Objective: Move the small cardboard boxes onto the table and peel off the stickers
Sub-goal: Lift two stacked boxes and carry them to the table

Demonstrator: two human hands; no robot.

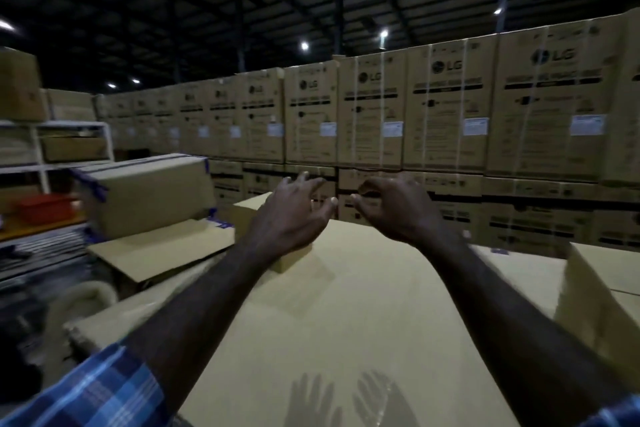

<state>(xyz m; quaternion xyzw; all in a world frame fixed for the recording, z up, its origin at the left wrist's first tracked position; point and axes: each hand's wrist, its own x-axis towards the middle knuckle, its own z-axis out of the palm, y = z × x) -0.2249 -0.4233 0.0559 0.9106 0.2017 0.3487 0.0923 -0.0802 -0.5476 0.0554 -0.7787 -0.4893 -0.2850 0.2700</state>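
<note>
A small plain cardboard box (247, 210) sits at the far edge of the cardboard-covered table (346, 315), mostly hidden behind my left hand (294, 215). That hand hovers over the box with spread, loosely bent fingers and holds nothing. My right hand (394, 208) floats beside it, just right of the box, fingers also loosely bent and empty. Both hands are raised above the table; their shadows fall on the near part of the surface. A bigger box with blue tape (145, 194) lies to the left on a flat cardboard sheet (162, 250). No sticker can be made out.
A wall of large stacked cartons (415, 114) runs across the back. A white shelf rack (52, 149) with a red bin (45, 208) stands at left. Another cardboard box (602, 291) rises at the table's right edge.
</note>
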